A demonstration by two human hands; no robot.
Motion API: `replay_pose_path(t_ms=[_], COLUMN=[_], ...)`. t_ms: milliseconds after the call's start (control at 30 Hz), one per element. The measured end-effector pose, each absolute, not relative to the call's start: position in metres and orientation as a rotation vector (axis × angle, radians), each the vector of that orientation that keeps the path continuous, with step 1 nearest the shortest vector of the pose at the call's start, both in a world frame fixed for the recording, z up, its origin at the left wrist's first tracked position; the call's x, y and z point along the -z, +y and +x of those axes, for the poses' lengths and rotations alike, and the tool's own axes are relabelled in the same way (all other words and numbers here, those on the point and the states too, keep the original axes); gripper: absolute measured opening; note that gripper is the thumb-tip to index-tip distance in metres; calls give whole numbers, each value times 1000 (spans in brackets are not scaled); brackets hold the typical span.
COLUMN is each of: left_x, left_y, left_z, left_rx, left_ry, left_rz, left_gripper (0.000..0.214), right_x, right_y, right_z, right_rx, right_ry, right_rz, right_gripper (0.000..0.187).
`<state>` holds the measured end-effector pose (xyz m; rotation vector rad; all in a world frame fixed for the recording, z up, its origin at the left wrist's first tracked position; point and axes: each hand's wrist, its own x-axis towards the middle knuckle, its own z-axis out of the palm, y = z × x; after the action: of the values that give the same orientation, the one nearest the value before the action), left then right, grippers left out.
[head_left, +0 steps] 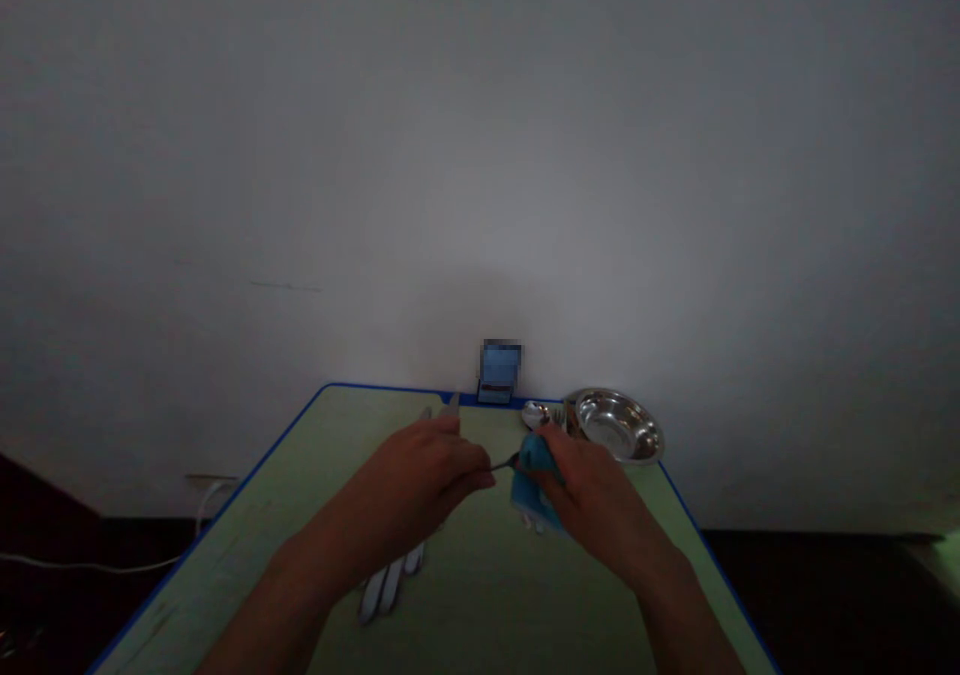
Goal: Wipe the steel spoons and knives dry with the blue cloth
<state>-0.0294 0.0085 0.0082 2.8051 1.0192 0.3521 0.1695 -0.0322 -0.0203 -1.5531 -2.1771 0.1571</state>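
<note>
A thin dark shaft (504,466), probably a utensil's, lies nearly level between the hands, long axis running left to right. Left hand (409,475) pinches its near end, fingers together. Far end disappears into a blue cloth (535,485), clamped in the right hand (600,500). Right hand is nearer the steel dish (619,425). A spoon (535,415) lies just left of the dish; white-handled cutlery (388,583) lies well toward the person from it.

My left hand (397,485) grips a thin dark utensil (504,464), its far end inside the blue cloth (534,480) bunched in my right hand (600,500). A steel bowl (619,425) sits at the table's (225,575) far edge, right of centre, and white-handled cutlery (390,580) lies below my hands.
</note>
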Motion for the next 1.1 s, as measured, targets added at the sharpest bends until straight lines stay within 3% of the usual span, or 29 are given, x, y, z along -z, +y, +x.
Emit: replay_pose_path(t_ms=[400,1100], left_x=[-9,-2], left_y=[10,22], left_z=[-29,-31], left_rx=[-313,-584], left_ry=[998,957], left_rz=[2829,2611], left_gripper=[17,21], right_x=[21,39], right_y=[-33,-23], right_z=[163,158], right_rx=[-87,-153], right_ry=[-2302,-1784], right_rz=[-1617,-1468], right_gripper=[8,24])
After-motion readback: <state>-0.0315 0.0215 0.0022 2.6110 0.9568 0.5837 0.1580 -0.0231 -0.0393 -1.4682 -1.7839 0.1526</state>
